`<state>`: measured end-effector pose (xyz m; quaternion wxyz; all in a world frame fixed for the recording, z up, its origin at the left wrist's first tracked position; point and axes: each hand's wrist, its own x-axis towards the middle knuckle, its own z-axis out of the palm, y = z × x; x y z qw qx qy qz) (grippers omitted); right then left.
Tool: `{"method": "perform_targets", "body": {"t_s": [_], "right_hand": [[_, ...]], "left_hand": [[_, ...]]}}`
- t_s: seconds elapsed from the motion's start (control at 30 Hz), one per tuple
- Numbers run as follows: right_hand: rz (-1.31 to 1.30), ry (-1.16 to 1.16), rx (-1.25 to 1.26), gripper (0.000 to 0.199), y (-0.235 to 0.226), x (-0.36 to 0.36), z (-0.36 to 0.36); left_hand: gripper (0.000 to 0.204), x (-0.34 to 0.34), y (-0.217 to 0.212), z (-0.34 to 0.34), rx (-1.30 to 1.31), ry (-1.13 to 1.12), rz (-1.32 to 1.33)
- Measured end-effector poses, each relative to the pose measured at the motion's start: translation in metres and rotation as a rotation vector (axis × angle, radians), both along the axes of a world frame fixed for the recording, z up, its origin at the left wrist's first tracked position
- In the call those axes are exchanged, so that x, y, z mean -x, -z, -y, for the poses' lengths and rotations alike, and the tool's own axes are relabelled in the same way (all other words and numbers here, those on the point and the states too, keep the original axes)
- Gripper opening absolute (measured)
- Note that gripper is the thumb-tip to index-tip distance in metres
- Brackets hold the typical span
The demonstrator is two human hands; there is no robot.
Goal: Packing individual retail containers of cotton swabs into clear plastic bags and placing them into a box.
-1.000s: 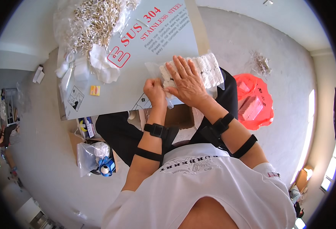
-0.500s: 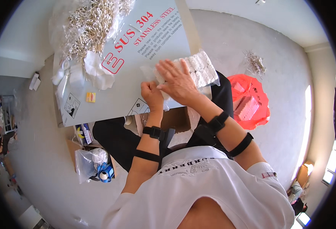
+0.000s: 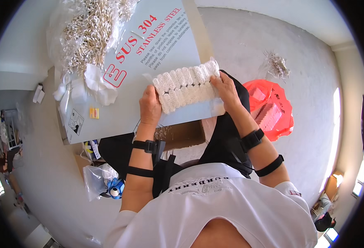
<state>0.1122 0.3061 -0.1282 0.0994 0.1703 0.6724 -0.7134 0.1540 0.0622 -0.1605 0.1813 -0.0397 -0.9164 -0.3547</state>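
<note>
A clear plastic pack of cotton swabs (image 3: 187, 86), their white tips in two rows of rounded bundles, is stretched between my hands above the near edge of the sheet-covered table (image 3: 124, 109). My left hand (image 3: 150, 106) is closed on the pack's left end, where a bit of loose film sticks up. At the right end, my right hand (image 3: 226, 90) grips it with the thumb on top; the other fingers are mostly hidden underneath. A big clear bag of loose cotton swabs (image 3: 91, 35) lies at the table's far left.
White crumpled wrapping (image 3: 97, 84) and a small yellow packet (image 3: 94, 113) lie on the table's left side. Below the near edge stands an open cardboard box (image 3: 186, 135). On the floor at right are a red plastic bag (image 3: 284, 109) with pink packs and a heap of loose swabs (image 3: 276, 65).
My right hand has moved from lying flat on the pack to gripping its right end. My left hand has shifted left, and the pack now shows its whole top.
</note>
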Motion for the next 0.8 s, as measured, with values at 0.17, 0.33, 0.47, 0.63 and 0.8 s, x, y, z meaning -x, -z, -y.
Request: {"method": "perform_targets", "body": {"t_s": [0.17, 0.33, 0.47, 0.63, 0.8], "right_hand": [[-0.501, -0.249, -0.793, 0.06, -0.007, 0.033, -0.002], [-0.313, -0.33, -0.803, 0.054, -0.012, 0.032, 0.006], [-0.282, -0.353, -0.779, 0.049, -0.015, 0.038, 0.006], [-0.809, -0.346, -1.173, 0.037, -0.028, 0.019, 0.024], [-0.47, -0.418, -1.143, 0.04, -0.02, 0.015, 0.036]], "left_hand": [[0.021, 0.005, -0.006, -0.002, 0.055, 0.08, 0.002], [0.021, 0.003, -0.005, -0.003, 0.077, 0.069, -0.02], [0.02, 0.008, -0.01, -0.002, 0.127, 0.061, 0.027], [0.021, 0.005, -0.012, 0.0, 0.136, 0.107, 0.025], [0.021, 0.008, -0.016, -0.005, 0.143, 0.097, 0.034]]}}
